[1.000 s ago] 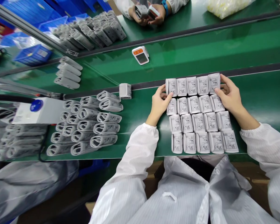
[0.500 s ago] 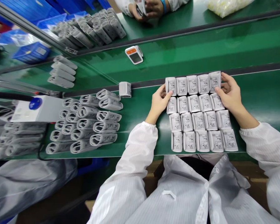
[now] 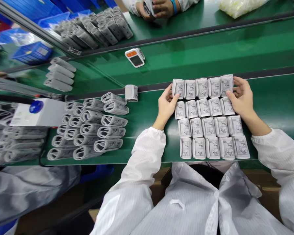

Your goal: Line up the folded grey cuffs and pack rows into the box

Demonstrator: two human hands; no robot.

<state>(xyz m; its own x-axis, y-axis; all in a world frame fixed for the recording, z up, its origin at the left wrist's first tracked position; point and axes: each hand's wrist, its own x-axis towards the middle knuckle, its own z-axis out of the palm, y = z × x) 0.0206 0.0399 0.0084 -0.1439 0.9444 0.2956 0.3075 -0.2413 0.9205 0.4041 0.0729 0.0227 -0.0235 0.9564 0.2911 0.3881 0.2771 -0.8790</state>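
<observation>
Several rows of folded grey cuffs point(image 3: 209, 127), each printed with a line drawing, lie side by side on the green table in front of me. My left hand point(image 3: 167, 106) grips the left end of the farthest row point(image 3: 202, 88), thumb on the near side of the end cuff. At the other end of that row my right hand point(image 3: 240, 96) presses in with thumb and fingers. The row is squeezed between both hands, at the dark rail; whether it is lifted off the table I cannot tell.
Left of me stand many rolled cuffs point(image 3: 88, 127), one separate cuff point(image 3: 131, 93) and a white box point(image 3: 39, 112). Beyond the rail, a green belt point(image 3: 186, 55) carries a white-and-orange device point(image 3: 135, 57) and stacked cuffs point(image 3: 60, 75). A co-worker's hands point(image 3: 159, 8) hold a cuff across it.
The far row between my hands has shifted slightly left and away from me. The device and the stacked cuffs on the belt have moved left.
</observation>
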